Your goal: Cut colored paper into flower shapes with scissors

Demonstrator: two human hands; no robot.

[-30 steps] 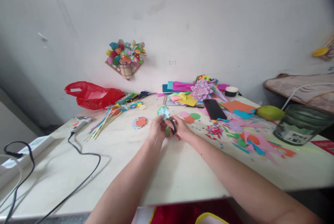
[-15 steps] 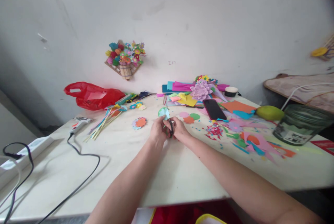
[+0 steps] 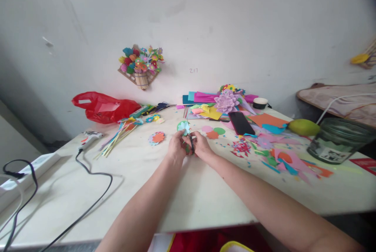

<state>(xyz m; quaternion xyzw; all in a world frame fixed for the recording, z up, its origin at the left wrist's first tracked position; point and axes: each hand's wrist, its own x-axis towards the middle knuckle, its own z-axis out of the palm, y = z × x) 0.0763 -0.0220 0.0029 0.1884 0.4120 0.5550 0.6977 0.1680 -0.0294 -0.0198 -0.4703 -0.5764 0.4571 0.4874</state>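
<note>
Both my hands meet at the middle of the white table. My left hand is closed around the base of a light blue and green paper flower that sticks up behind my fingers. My right hand is closed on small black-handled scissors, held right against the flower's lower edge. A green scrap shows between the two hands.
A glue gun with a black cord lies at the left, near a red plastic bag and a bundle of sticks. Coloured paper, a purple flower, a phone, a green fruit and a glass jar crowd the right.
My hands have drawn slightly closer together and shifted a little left; the scissors stand more upright against the flower. The rest of the table is unchanged.
</note>
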